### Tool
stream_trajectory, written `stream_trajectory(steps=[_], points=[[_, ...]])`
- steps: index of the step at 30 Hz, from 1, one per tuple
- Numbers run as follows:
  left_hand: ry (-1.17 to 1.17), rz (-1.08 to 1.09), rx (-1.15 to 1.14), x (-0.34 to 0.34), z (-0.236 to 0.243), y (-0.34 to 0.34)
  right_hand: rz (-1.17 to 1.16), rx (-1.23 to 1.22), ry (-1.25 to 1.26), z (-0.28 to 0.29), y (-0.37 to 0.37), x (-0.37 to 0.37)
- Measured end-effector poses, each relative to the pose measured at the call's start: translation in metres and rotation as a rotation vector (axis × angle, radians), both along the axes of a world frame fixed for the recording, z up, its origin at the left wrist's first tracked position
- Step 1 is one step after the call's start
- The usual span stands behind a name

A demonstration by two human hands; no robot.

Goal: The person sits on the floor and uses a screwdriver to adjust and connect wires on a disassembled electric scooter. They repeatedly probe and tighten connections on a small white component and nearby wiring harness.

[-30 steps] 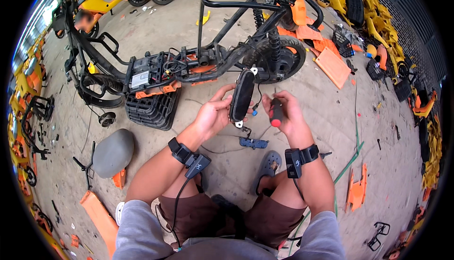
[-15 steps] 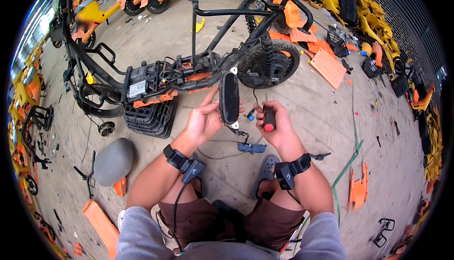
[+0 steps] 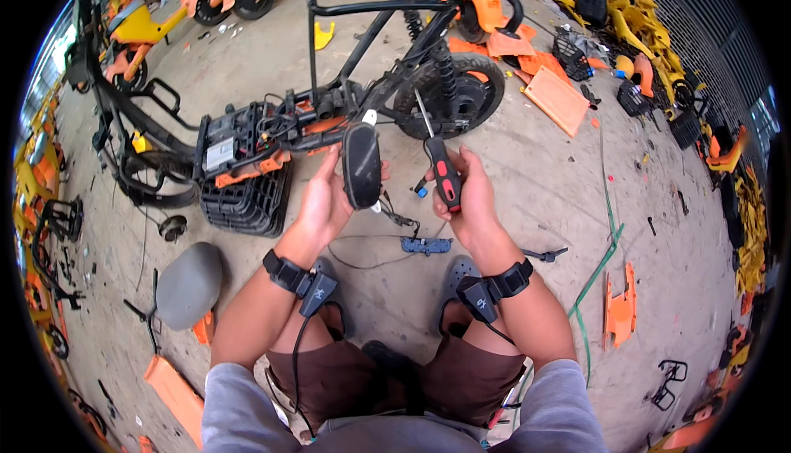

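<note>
My left hand (image 3: 327,199) grips an elongated black oval part (image 3: 361,169), held upright, with whitish tabs at its top and bottom ends; it looks like a lamp unit, though I cannot be sure. In my right hand (image 3: 475,192) is a screwdriver (image 3: 446,176) with a black and red handle, its metal shaft pointing up and away from me. The tool and the oval part are apart. Below them a small dark blue rectangular piece (image 3: 426,245) lies on the floor beside thin wires (image 3: 398,219).
Ahead stands a stripped black scooter frame (image 3: 350,65) with a rear wheel (image 3: 474,94) and a black crate (image 3: 247,201). A grey seat (image 3: 189,286) lies at left, a green strap (image 3: 595,276) and an orange panel (image 3: 620,309) at right. Yellow and orange scooter parts (image 3: 638,16) pile along the edges.
The screwdriver has swung from handle-end toward me to shaft pointing up and away. The oval part has turned to show a scuffed face. The whole view has shifted slightly.
</note>
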State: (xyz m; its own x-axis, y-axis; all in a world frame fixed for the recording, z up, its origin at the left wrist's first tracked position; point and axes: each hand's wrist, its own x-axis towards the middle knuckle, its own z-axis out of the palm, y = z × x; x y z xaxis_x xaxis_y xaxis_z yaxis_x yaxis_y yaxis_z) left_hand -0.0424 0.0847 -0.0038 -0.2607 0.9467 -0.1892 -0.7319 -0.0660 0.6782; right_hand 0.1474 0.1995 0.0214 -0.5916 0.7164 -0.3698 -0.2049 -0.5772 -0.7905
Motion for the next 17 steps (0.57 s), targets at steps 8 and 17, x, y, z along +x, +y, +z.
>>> stream_trajectory(steps=[8, 17], points=[[0.079, 0.067, -0.055, 0.0, 0.001, 0.001, -0.322, 0.987, -0.24, 0.02, -0.018, 0.008], [0.06, 0.258, -0.164, -0.007, -0.007, 0.0, -0.247, 0.796, -0.145, 0.016, -0.013, 0.013]])
